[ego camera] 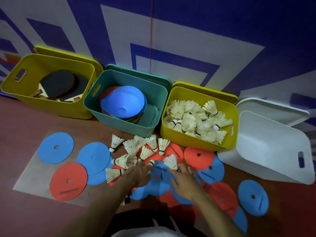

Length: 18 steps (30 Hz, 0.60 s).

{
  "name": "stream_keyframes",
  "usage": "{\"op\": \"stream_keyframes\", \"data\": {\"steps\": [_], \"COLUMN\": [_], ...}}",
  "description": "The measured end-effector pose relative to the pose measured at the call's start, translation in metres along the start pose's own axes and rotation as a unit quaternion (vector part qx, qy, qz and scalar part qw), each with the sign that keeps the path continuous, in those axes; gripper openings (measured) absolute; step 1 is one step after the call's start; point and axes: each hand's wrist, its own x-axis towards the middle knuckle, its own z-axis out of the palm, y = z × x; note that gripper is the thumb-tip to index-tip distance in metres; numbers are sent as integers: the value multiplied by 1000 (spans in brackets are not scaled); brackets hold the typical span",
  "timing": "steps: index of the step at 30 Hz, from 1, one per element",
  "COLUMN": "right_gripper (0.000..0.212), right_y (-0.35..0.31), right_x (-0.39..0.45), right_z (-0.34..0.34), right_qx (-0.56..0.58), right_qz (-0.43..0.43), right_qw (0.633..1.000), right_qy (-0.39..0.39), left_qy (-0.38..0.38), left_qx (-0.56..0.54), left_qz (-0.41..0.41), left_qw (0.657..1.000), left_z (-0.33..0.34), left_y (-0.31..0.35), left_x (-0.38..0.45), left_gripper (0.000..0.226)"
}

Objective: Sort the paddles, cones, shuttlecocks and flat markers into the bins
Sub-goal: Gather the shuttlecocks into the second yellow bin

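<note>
Step in hand: collection of the loose shuttlecocks (136, 152); about ten lie on the floor in front of the bins, some on bare floor, most on the flat markers (199, 157).

Right hand (185, 181): fingers pinch one shuttlecock (171, 161) near its cork, feathers pointing up and away; the hand rests over a blue marker (159, 177). Left hand (136, 175): fingers reach forward, loosely spread, toward a shuttlecock (151, 162) lying just ahead of the fingertips; whether they touch it cannot be told, and nothing is visibly held.

Destination, by judgement: the right yellow bin (196, 142), already well filled with shuttlecocks, just beyond the loose group.

Other bins: left yellow bin (51, 108) holds paddles (58, 84); teal bin (119, 124) holds stacked cones (123, 101); white bin (266, 151) at far right lies tilted and shows nothing inside, so it is probably for the markers.

Next move calls for: a light pinch at the cork rather than the feathers, which are likely fragile; a short lift up and right over the bin rim; release above the pile. Markers, red and blue, overlapping and scattered, remain unsorted.
</note>
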Motion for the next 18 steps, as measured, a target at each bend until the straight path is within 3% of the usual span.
{"op": "stream_keyframes", "data": {"steps": [5, 9, 13, 18], "right_gripper": [48, 46, 47, 42], "right_y": [30, 47, 72, 104], "right_x": [-35, -31, -4, 34], "right_z": [-43, -96, -151, -178], "right_qx": [104, 143, 135, 96], "right_qz": [-36, -90, -38, 12], "right_qw": [986, 958, 964, 960], "right_qy": [125, 230, 228, 262], "left_qy": [48, 97, 128, 184], "left_qx": [-103, -187, -263, -280], "left_qz": [58, 48, 31, 47], "left_qw": [992, 976, 956, 941], "left_z": [7, -3, -17, -48], "left_y": [2, 20, 46, 76], "left_x": [-2, -24, -45, -56], "left_gripper": [49, 43, 36, 34]}}
